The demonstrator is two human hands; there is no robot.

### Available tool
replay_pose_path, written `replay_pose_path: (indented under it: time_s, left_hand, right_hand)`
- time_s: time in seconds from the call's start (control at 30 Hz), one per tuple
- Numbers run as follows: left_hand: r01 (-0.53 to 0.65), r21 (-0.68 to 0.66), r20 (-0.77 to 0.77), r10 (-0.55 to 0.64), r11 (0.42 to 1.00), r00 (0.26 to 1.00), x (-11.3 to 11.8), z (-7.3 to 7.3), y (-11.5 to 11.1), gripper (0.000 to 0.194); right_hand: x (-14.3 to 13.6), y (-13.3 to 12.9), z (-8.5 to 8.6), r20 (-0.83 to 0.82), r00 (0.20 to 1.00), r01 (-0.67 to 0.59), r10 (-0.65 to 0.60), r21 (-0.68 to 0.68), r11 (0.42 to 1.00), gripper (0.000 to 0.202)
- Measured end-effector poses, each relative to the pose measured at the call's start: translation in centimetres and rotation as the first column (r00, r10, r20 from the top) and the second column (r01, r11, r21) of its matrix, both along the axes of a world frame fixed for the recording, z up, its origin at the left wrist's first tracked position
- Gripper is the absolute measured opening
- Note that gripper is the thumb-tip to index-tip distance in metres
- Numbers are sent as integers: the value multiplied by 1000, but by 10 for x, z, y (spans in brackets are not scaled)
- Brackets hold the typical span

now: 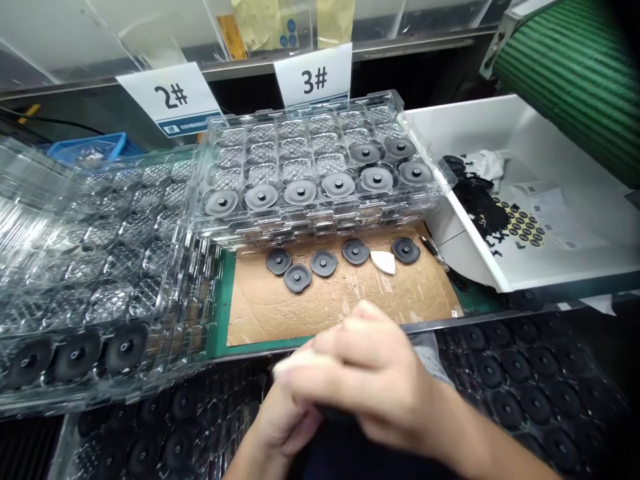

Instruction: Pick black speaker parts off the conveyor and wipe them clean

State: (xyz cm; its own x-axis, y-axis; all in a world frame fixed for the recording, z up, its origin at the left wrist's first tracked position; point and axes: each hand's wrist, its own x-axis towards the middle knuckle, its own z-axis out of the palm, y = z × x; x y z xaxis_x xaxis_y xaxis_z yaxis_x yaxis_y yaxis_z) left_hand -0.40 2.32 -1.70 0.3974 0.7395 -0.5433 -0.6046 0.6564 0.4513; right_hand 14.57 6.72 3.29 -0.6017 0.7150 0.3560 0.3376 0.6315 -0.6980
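Observation:
Both hands are together in front of the table's near edge, blurred by motion. My right hand [365, 380] has its fingers curled over my left hand [290, 420], which is mostly covered. Whatever lies between them is hidden. Beyond them, several dark round discs, one of them a disc [323, 263], lie on a cardboard sheet [310, 313] beside a white wedge-shaped piece [383, 262]. Behind the cardboard, a stack of clear trays [320, 220] holds discs in its front row and two more at the right of the row behind.
More clear trays [125, 247] stand at the left, with dark discs in front. A white bin [550, 140] with black parts and stickers is at the right, under a green roller [575, 73]. A pen-like tool [434, 251] lies by the bin. Disc-filled trays [535, 400] sit lower right.

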Motion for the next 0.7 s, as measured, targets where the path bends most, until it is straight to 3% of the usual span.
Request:
replay_pose_path:
  time_s: [0.07, 0.17, 0.27, 0.37, 0.43, 0.53, 0.6, 0.7]
  left_hand:
    - [-68, 36, 35, 66, 997, 997, -4, -4, 1, 60]
    - [-146, 44, 130, 139, 988, 982, -13, -6, 2, 61]
    - [-174, 12, 196, 169, 985, 966, -18, -5, 3, 54]
    - [-183, -9, 244, 180, 983, 953, -17, -4, 2, 50]
    - [-177, -17, 244, 175, 984, 954, -14, -3, 1, 49]
    - [-161, -9, 201, 159, 987, 967, -7, -1, -3, 50]
    - [-156, 9, 160, 152, 988, 975, -3, 2, -6, 52]
    - [-131, 9, 84, 129, 991, 988, -2, 5, -12, 54]
  right_hand:
    - [9, 6, -16, -50, 988, 138, -147, -153, 979, 27]
    - [26, -1, -50, 49, 921, 365, -386, -454, 813, 23]
    - [33, -27, -84, 127, 910, 377, -393, -646, 663, 23]
    - [32, -51, -97, 126, 934, 322, -335, -705, 632, 24]
    - [30, -53, -88, 136, 917, 363, -376, -678, 639, 24]
    - [22, -42, -51, 93, 836, 498, -540, -542, 677, 23]
    - [10, -34, -24, -22, 825, 514, -565, -388, 765, 24]
    - [-8, -33, 2, -134, 916, 360, -378, -140, 922, 26]
